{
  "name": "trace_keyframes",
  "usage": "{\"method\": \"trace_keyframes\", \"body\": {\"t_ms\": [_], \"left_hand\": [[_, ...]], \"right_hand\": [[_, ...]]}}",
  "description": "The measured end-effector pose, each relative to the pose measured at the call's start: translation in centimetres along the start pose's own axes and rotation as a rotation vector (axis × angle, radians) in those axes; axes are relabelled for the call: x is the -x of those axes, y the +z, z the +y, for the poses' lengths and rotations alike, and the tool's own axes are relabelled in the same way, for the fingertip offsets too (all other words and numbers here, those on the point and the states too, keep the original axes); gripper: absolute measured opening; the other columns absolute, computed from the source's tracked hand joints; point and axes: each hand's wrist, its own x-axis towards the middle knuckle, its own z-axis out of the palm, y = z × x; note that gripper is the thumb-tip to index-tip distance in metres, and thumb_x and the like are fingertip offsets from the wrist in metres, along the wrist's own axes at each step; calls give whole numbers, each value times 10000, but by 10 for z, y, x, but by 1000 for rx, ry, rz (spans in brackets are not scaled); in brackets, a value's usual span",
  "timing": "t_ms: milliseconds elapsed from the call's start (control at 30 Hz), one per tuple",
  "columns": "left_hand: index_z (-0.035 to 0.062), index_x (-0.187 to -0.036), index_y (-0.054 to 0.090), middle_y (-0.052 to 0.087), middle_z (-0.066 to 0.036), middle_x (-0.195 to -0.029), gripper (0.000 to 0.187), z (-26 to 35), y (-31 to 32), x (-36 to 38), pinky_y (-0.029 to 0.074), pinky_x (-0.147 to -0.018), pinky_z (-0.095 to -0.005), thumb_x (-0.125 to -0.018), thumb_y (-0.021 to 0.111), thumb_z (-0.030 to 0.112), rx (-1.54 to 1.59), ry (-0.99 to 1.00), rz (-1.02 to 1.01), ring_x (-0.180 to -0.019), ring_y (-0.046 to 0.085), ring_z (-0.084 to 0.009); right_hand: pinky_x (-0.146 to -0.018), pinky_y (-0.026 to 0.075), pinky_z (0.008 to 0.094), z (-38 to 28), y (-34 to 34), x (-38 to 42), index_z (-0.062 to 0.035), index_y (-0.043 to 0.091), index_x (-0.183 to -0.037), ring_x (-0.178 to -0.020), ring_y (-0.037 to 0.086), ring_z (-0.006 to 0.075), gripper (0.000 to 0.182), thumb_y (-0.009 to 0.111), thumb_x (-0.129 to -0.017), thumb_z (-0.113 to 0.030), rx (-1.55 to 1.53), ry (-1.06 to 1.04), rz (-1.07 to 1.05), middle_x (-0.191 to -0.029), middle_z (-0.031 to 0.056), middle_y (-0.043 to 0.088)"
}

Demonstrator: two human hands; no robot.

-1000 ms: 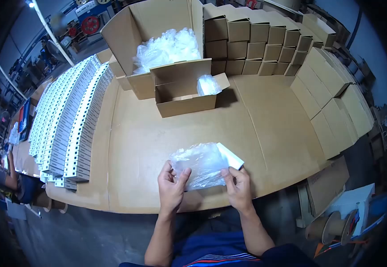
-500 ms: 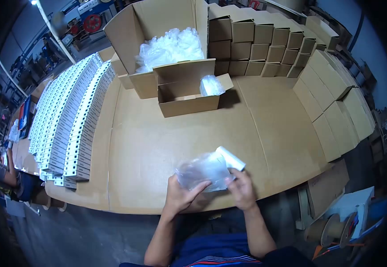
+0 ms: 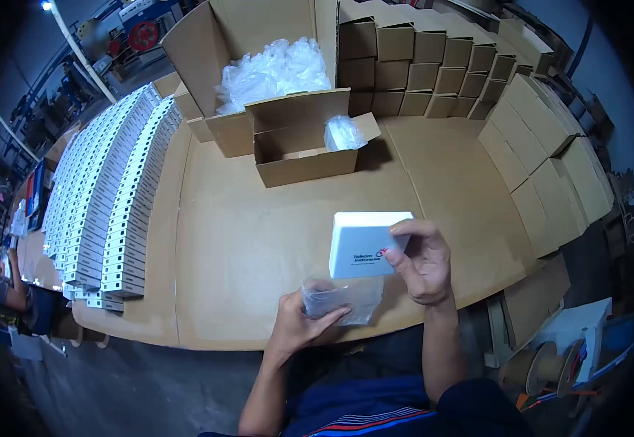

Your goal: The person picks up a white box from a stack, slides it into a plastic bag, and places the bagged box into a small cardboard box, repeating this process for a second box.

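My right hand (image 3: 425, 264) pinches a small white box (image 3: 364, 240) at its right edge, with printed lettering and a small red logo facing me. The box is held up over the near part of the table. Just below it, my left hand (image 3: 302, 318) grips a clear plastic bag (image 3: 350, 300) between thumb and fingers, and the bag's upper edge lies close to the box's lower edge. Farther back stands an open cardboard box (image 3: 310, 171) with a plastic-wrapped item (image 3: 344, 133) at its right end.
A large carton (image 3: 233, 135) full of clear plastic bags (image 3: 277, 73) stands behind. Stacked white boxes (image 3: 124, 204) line the left side of the table (image 3: 259, 233). Brown cartons (image 3: 393, 73) are piled at the back right and along the right. A person (image 3: 11, 284) sits far left.
My right hand has lifted the white box off the table and turned its printed face toward me. The plastic bag stays in my left hand, slightly lower.
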Motion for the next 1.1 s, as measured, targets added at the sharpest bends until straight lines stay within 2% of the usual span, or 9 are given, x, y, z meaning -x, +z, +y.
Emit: {"method": "trace_keyframes", "body": {"t_ms": [233,433,567,700,900,933,967,1000,1100], "left_hand": [[-18,-1091,692,775,-143,-979,384,0,-2,-2,602,-813,-343,-778,888,87,31,4,12,-918,757,-203],[-16,-1153,680,775,-149,-1009,460,-2,-2,-3,603,-835,-363,-770,898,114,52,-37,3,-948,756,-224],[-37,-1189,656,770,-159,-1038,519,-7,-2,-3,596,-858,-367,-763,905,125,88,-61,12,-976,750,-233],[-61,-1220,625,759,-160,-1080,587,-14,-1,-2,581,-885,-358,-740,918,106,138,-88,34,-1009,734,-231],[-66,-1327,567,672,-114,-1239,440,-29,-4,4,464,-1027,-321,-1020,656,235,577,-135,57,-1170,605,-165],[-65,-1346,562,649,-99,-1259,419,-38,-3,8,432,-1037,-309,-1103,484,267,631,-172,47,-1183,565,-141],[-64,-1340,566,653,-95,-1249,411,-44,-3,11,440,-1021,-307,-1105,483,263,584,-191,53,-1163,570,-138],[-62,-1335,569,656,-91,-1238,404,-48,-3,13,448,-1006,-304,-1107,482,259,538,-210,60,-1143,575,-135],[-56,-1317,580,662,-77,-1215,386,-53,3,12,461,-973,-294,-1112,471,252,560,-203,149,-1101,580,-123]], "right_hand": [[-769,477,305,8,-3,-18,2,647,-1037,-893,597,202,224,565,-857,108,-18,47,-177,-935,123,601],[-745,475,329,14,0,-33,7,680,-1060,-809,583,210,266,558,-836,84,180,-52,-355,-977,119,656],[-767,501,283,9,25,-27,-12,684,-1125,-875,606,137,222,577,-939,46,-22,227,-131,-1053,81,674],[-761,511,247,19,21,-26,-9,679,-1116,-876,618,107,180,621,-953,39,63,185,-154,-1052,68,672],[-895,547,295,25,19,-22,29,712,-1072,-981,669,144,149,600,-989,-24,41,353,-82,-1056,102,712],[-904,546,299,25,19,-22,29,715,-1066,-981,670,148,153,596,-994,-32,63,388,-96,-1059,106,715],[-913,545,304,24,19,-22,30,718,-1060,-981,672,152,158,591,-998,-41,86,423,-109,-1062,110,719],[-921,543,314,28,16,-19,19,678,-1176,-998,666,157,212,602,-998,-67,77,447,-175,-1143,103,707],[-930,541,323,30,25,-13,-1,591,-1321,-1017,659,171,352,642,-981,-79,33,334,-23,-1189,91,682]]}}
